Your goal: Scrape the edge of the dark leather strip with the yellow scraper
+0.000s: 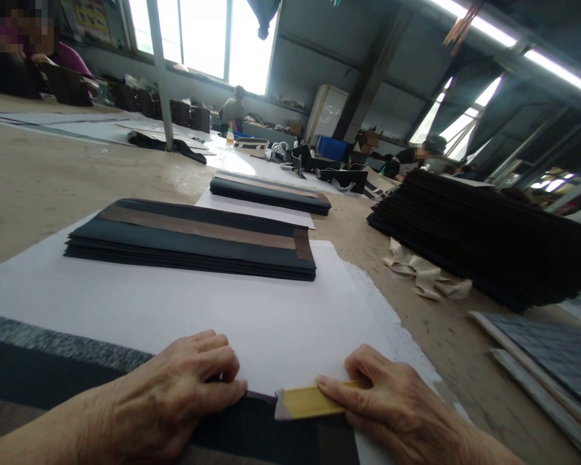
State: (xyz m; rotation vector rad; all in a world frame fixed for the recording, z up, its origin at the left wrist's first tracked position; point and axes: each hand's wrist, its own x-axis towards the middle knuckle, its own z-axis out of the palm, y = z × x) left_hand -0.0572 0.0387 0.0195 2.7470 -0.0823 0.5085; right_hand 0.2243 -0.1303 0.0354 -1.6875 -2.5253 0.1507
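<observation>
A long, tan, scuffed table (pixel 39 187) ran the length of a workshop lit by tall windows (pixel 203 35) on the far wall and strip lights overhead. Nearest the camera, a large white sheet (pixel 184 303) lay flat on the table, with a dark card (pixel 271 426) at its near edge. The left hand (pixel 174 394) pressed down on that edge with its fingers curled together, gripping nothing. The right hand (pixel 397 400) was pinched on a yellow strip (pixel 310 400) lying along the same edge, just beside the left hand's fingertips. Farther up the sheet sat a stack of dark folded cards (pixel 188 242) crossed by a brown band, and beyond it a second like stack (pixel 271 192) on another white sheet. To the right rose a tall pile of dark boards (pixel 489 226), with curled pale paper scraps (pixel 426 274) beside it. Other people sat working at the far end of the table.
</observation>
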